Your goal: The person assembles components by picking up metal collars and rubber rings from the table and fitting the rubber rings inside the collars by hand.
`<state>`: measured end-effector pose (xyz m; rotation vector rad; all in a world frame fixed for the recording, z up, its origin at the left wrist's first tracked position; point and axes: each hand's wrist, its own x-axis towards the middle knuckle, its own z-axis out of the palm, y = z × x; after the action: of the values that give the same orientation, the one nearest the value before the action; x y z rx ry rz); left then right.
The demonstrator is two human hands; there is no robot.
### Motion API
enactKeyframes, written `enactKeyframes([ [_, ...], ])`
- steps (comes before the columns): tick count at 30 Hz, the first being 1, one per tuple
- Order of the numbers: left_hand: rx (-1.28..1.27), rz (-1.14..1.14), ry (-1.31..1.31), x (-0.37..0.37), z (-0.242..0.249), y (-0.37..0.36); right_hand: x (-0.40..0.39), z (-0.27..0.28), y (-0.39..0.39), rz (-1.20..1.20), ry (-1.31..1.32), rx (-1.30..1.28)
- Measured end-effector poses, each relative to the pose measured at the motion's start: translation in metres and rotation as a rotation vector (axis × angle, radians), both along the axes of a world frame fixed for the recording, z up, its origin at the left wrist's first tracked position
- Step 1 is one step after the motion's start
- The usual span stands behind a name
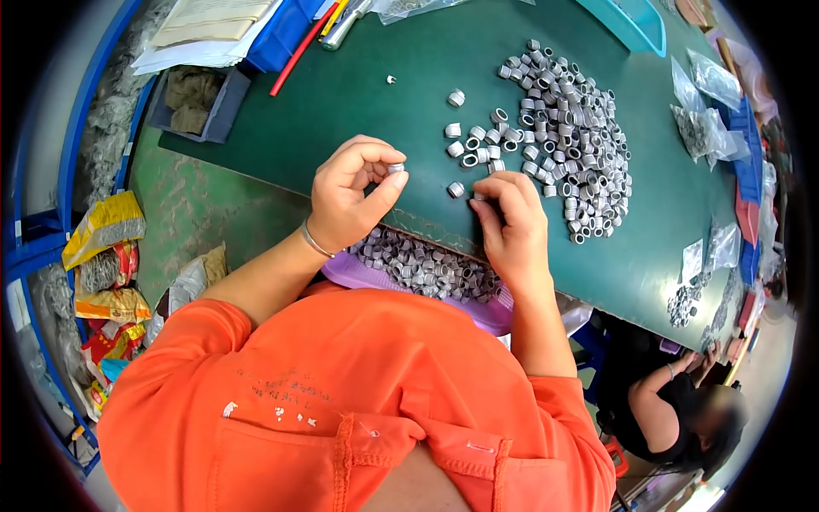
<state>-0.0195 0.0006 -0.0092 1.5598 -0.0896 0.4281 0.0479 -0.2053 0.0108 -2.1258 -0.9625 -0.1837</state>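
Observation:
My left hand pinches one small silver metal ring between thumb and fingertips, just above the green table. My right hand is curled with its fingertips pressed down on a ring at the table's near edge, next to another loose ring. A big heap of the same rings lies beyond my right hand, with a few strays between heap and hands. Below the table edge, a purple tray on my lap is filled with more rings.
Clear bags of small parts lie along the table's right side. A teal bin stands at the far edge; papers and a red pen lie far left. Another person sits lower right. Sacks litter the floor at left.

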Motion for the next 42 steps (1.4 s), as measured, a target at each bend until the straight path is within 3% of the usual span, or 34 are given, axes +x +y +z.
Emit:
enactKeyframes([
  [2,0.000,-0.001,-0.004,0.000,0.000,0.000,-0.006,0.004,-0.003,-0.093,0.462,0.205],
  [4,0.037,-0.003,-0.011,0.000,0.001,-0.001,-0.009,-0.003,-0.006,-0.062,0.780,0.573],
  [7,0.041,-0.005,-0.008,0.000,0.003,-0.001,-0.007,-0.001,-0.016,0.039,0.898,0.666],
  [9,0.041,-0.003,-0.011,0.000,0.002,-0.001,-0.008,0.000,-0.017,0.062,1.231,0.909],
  [18,0.026,0.002,-0.022,0.000,0.000,-0.001,-0.009,0.008,-0.019,0.039,1.391,1.040],
  [22,0.017,0.000,-0.023,0.000,0.001,-0.001,-0.016,0.004,-0.015,0.137,1.214,1.008],
  [24,-0.012,0.024,-0.002,-0.001,0.002,-0.003,-0.022,0.002,-0.012,0.312,0.983,0.854],
  [26,-0.042,0.049,0.016,0.000,0.003,-0.004,-0.025,0.008,-0.008,0.419,0.936,0.679],
  [28,-0.065,0.040,0.019,0.000,0.003,-0.004,-0.021,0.010,-0.001,0.326,0.569,0.429],
  [30,-0.069,0.044,0.020,0.000,0.003,-0.004,-0.017,0.006,0.012,0.026,0.098,0.162],
  [34,-0.060,0.045,0.017,0.000,0.003,-0.003,-0.009,-0.007,0.016,-0.021,0.060,0.028],
  [36,-0.020,0.023,0.014,-0.002,0.003,-0.001,-0.012,0.007,0.013,-0.045,0.413,0.121],
  [38,0.013,-0.003,0.013,-0.001,0.004,-0.001,-0.016,0.002,0.010,0.018,0.935,0.636],
  [39,-0.009,0.023,0.015,-0.001,0.004,-0.003,-0.013,0.004,0.005,0.060,1.101,0.733],
  [42,-0.030,0.047,0.014,0.000,0.004,-0.004,-0.014,0.005,0.000,0.160,1.280,0.942],
])
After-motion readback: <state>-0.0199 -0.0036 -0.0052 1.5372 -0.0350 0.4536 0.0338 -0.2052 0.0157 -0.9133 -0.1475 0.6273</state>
